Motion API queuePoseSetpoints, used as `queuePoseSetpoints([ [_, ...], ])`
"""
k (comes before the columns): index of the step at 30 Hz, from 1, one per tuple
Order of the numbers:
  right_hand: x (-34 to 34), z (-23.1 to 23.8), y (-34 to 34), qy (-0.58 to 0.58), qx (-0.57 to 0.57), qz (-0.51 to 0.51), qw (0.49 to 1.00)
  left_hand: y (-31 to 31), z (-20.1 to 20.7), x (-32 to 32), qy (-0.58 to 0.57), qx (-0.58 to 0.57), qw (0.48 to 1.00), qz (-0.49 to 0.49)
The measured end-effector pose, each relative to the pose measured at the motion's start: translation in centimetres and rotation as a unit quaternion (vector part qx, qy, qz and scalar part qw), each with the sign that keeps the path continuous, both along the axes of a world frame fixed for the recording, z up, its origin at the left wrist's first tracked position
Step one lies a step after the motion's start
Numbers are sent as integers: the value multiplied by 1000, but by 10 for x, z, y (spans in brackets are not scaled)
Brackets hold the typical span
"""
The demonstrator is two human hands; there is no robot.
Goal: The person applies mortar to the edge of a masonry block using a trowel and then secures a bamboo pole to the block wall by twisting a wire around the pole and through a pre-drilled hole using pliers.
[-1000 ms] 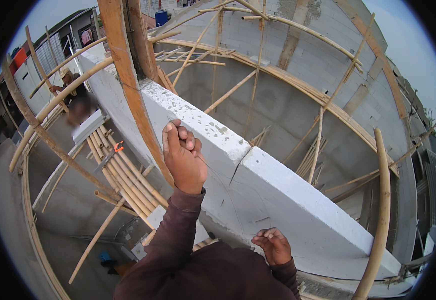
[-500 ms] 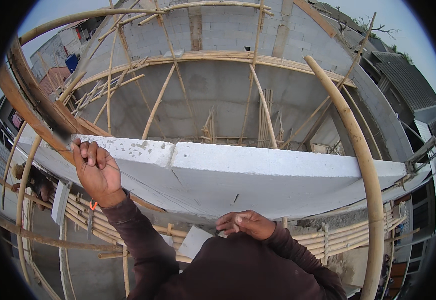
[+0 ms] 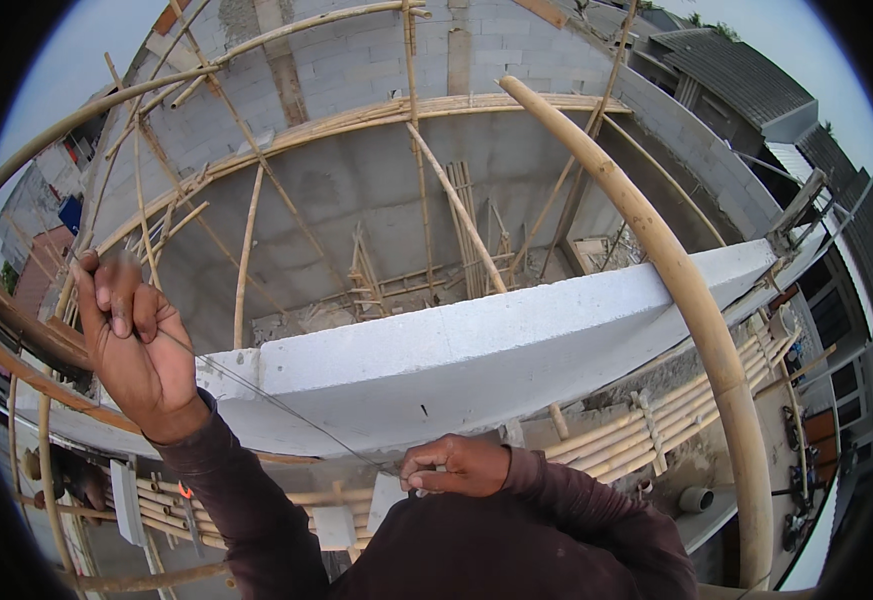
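Observation:
A thin string (image 3: 301, 412) stretches slantwise between my hands, in front of the near face of a white block wall (image 3: 516, 320). My left hand (image 3: 141, 345) is raised by the wall's left part, its thumb and fingers pinched on the string. Lower down, close to my chest, my right hand (image 3: 456, 465) is curled closed at the string's other visible end. Its fingertips partly hide how the string is held. Beside this hand leans a white block piece (image 3: 386, 498), with another white block (image 3: 334, 527) to its left.
A thick bamboo pole (image 3: 671, 250) curves past on the right. Wooden beams (image 3: 31, 320) lie at far left. Bamboo scaffold poles (image 3: 616, 440) run below the wall, over a drop. Another person (image 3: 81, 478) is low at the left. Bamboo scaffolding (image 3: 356, 125) stands across the pit.
My view has swung right and tilted. My left hand has moved left, and my right hand has shifted slightly left and lower. The string between them now shows more plainly.

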State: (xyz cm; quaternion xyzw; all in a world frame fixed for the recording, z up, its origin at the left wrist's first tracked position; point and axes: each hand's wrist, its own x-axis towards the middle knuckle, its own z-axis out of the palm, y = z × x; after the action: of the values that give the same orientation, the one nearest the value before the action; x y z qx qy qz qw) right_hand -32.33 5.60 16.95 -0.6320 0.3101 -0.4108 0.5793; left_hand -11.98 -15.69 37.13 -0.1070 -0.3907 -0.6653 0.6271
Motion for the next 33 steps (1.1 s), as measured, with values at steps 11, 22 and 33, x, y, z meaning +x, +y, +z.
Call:
queuePoseSetpoints([
  [11, 0, 36, -10, -388, 167, 19, 906, 28, -78, 23, -27, 51, 976, 210],
  [22, 71, 35, -60, -93, 199, -66, 973, 37, -100, 195, -222, 41, 868, 442],
  [33, 30, 92, -67, 345, -175, -153, 909, 31, -63, 162, -181, 48, 952, 243],
])
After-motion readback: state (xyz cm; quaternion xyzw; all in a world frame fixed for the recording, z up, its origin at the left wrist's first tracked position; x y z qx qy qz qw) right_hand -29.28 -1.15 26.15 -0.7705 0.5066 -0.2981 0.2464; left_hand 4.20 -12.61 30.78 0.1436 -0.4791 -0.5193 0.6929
